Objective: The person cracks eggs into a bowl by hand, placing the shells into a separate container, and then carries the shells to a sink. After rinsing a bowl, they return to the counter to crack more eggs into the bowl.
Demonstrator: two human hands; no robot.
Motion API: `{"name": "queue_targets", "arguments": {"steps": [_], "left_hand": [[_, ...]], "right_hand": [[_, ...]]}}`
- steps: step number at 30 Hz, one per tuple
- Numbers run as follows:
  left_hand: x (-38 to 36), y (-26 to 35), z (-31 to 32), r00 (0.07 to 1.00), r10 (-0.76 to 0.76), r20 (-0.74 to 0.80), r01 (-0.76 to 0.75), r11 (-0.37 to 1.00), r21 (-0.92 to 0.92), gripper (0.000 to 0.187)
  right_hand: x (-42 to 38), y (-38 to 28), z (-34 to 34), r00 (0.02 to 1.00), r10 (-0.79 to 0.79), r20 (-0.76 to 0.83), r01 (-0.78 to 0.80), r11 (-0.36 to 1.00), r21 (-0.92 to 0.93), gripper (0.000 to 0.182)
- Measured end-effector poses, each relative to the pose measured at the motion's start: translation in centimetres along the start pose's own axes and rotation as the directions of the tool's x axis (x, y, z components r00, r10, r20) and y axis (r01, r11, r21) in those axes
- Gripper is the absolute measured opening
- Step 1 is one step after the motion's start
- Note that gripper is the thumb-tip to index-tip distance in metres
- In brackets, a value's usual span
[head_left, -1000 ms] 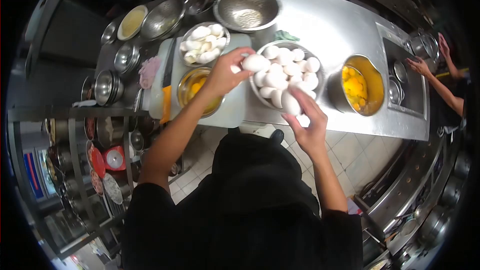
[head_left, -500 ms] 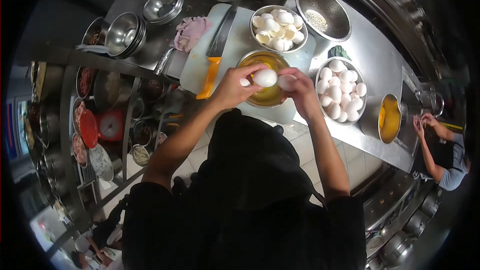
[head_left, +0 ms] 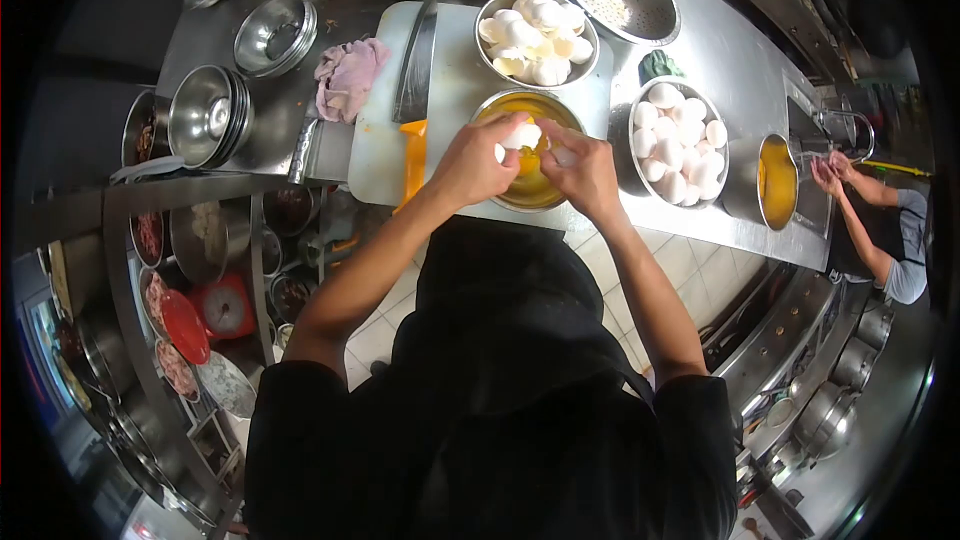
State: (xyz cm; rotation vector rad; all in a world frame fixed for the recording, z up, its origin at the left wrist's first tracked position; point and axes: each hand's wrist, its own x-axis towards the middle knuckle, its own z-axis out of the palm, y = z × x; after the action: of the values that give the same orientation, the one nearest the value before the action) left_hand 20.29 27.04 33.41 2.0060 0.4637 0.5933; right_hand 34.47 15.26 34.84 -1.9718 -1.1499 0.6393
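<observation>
Over a metal bowl (head_left: 548, 107) of yellow liquid egg, both my hands work on a cracked white egg (head_left: 522, 136). My left hand (head_left: 468, 166) grips its shell from the left, with a second white egg (head_left: 499, 153) tucked in the fingers. My right hand (head_left: 588, 178) pinches at the cracked side and keeps another white egg (head_left: 565, 156) in its fingers. Yellow egg shows just below the broken shell. Behind stands a bowl of empty eggshells (head_left: 543, 38); to the right is a bowl of whole eggs (head_left: 678, 145).
A knife (head_left: 414, 90) with an orange handle lies on the white cutting board (head_left: 378, 155), left of my hands. Beside it are a pink cloth (head_left: 348, 78) and stacked metal bowls (head_left: 208, 118). A pot of yellow liquid (head_left: 776, 183) stands right, near another person's hands (head_left: 832, 170).
The egg between my hands was whole and is now cracked, with yellow egg showing below it. My hands have come closer together. The whole view has shifted slightly.
</observation>
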Motion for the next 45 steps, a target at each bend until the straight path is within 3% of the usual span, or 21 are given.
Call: {"name": "queue_targets", "arguments": {"steps": [2,5,8,9,11,13,15,16,17,18,19,20,22,23,25,26,29,34,36,43,45], "left_hand": [[0.3,-0.4,-0.8,1.000,0.021,0.019,-0.021,1.000,0.011,0.042],[0.6,-0.1,-1.8,0.991,0.056,0.125,-0.072,0.989,0.130,0.049],[1.3,1.2,-2.1,0.977,-0.015,0.211,-0.031,0.977,0.212,0.062],[1.7,1.5,-2.0,0.978,-0.027,0.207,0.002,0.992,0.124,0.066],[2.7,1.7,-1.7,0.980,-0.027,0.198,0.020,0.999,0.037,0.071],[3.0,1.5,-1.2,0.984,-0.101,0.146,0.137,0.954,-0.266,0.072],[3.2,1.5,-2.2,0.973,-0.174,0.151,0.215,0.921,-0.325,0.067],[2.9,0.4,-2.5,0.972,-0.206,0.116,0.236,0.815,-0.529,0.064],[2.4,-0.7,-2.7,0.965,-0.249,0.087,0.235,0.666,-0.708,0.061],[1.5,-1.2,-3.1,0.967,-0.232,0.107,0.212,0.498,-0.841,0.052],[0.4,-1.4,-3.4,0.965,-0.245,0.096,0.210,0.494,-0.843,0.052],[-0.6,-1.1,-3.7,0.959,-0.273,0.080,0.208,0.480,-0.852,0.051],[-2.1,-0.3,-3.9,0.944,-0.328,0.026,0.191,0.481,-0.856,0.045],[-2.9,0.1,-3.9,0.936,-0.351,0.022,0.200,0.479,-0.855,0.045],[-4.2,0.5,-4.0,0.931,-0.365,-0.014,0.218,0.588,-0.779,0.043],[-4.8,0.9,-3.6,0.904,-0.419,-0.085,0.227,0.640,-0.734,0.040],[-6.9,0.4,-3.6,0.869,-0.484,-0.103,0.329,0.721,-0.610,0.039],[-7.9,0.6,-2.3,0.835,-0.519,-0.182,0.277,0.684,-0.675,0.039],[-7.8,0.7,-1.9,0.832,-0.523,-0.186,0.273,0.677,-0.683,0.039],[-8.4,0.9,-1.8,0.833,-0.526,-0.171,0.266,0.651,-0.711,0.040],[-8.7,0.9,-2.1,0.831,-0.529,-0.173,0.262,0.645,-0.718,0.040]], "right_hand": [[0.1,0.3,-0.6,0.976,-0.211,-0.048,0.203,0.970,-0.133,0.040],[-0.3,-0.9,-1.4,0.935,-0.355,0.001,0.341,0.897,-0.283,0.044],[-0.3,-1.5,-1.5,0.942,-0.317,0.112,0.336,0.894,-0.296,0.042],[0.1,-1.4,-1.4,0.941,-0.323,0.105,0.339,0.891,-0.301,0.042],[1.0,-0.6,-1.1,0.960,-0.278,-0.027,0.279,0.960,0.038,0.037],[2.0,-0.1,-1.5,0.975,-0.222,-0.029,0.224,0.965,0.138,0.036],[3.3,0.7,-2.4,0.997,0.007,-0.079,0.024,0.919,0.392,0.034],[4.3,1.4,-2.9,0.989,0.010,-0.146,0.053,0.906,0.421,0.035],[5.1,0.6,-4.2,0.976,0.196,-0.097,-0.135,0.888,0.440,0.035],[6.2,1.0,-4.7,0.970,0.125,-0.211,-0.061,0.957,0.284,0.034],[7.3,1.5,-5.1,0.951,0.036,-0.307,0.000,0.993,0.118,0.033],[8.4,2.5,-5.1,0.956,0.035,-0.290,0.001,0.993,0.120,0.033],[10.2,4.9,-4.4,0.878,-0.233,-0.418,0.153,0.964,-0.215,0.034],[10.7,5.5,-4.0,0.889,-0.223,-0.401,0.152,0.967,-0.203,0.034],[11.0,6.6,-3.5,0.855,-0.322,-0.406,0.144,0.900,-0.411,0.037],[10.8,6.6,-3.7,0.886,-0.290,-0.363,0.106,0.887,-0.450,0.042],[10.1,6.7,-4.6,0.949,-0.213,-0.231,0.081,0.877,-0.474,0.048],[9.9,7.3,-5.5,0.958,-0.205,-0.200,0.106,0.904,-0.414,0.047],[9.9,7.4,-5.1,0.888,-0.379,-0.260,0.273,0.890,-0.366,0.034],[8.3,6.7,-5.9,0.919,-0.336,-0.208,0.255,0.906,-0.338,0.012],[7.3,5.6,-6.0,0.905,-0.289,-0.313,0.197,0.935,-0.294,0.012]]}}
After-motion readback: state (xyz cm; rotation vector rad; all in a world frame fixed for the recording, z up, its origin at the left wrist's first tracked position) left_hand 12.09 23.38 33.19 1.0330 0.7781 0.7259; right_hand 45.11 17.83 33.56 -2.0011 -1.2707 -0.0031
